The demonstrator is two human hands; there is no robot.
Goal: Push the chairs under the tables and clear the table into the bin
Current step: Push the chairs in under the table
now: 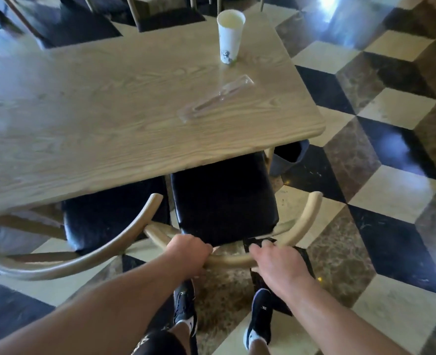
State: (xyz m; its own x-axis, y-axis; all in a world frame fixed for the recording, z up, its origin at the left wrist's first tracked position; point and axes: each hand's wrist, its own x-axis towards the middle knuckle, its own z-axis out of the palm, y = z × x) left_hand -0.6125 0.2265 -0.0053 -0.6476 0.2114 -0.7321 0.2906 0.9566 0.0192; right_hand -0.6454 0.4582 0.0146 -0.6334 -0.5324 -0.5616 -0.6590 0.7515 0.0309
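Note:
A chair with a black seat (224,198) and a curved pale wooden back rail stands in front of me, its seat partly under the wooden table (96,119). My left hand (190,254) is curled around the back rail. My right hand (278,265) rests on the same rail, fingers bent over it. On the table's far right stands a tall white paper cup (229,34). A clear plastic wrapper (216,98) lies nearer the front edge. A dark bin (288,157) sits on the floor under the table's right corner.
A second black-seated chair (109,213) stands to the left, partly under the table, its curved rail reaching toward me. More chairs stand beyond the table's far side. The floor is checkered marble tile. My feet in dark shoes are right behind the chair.

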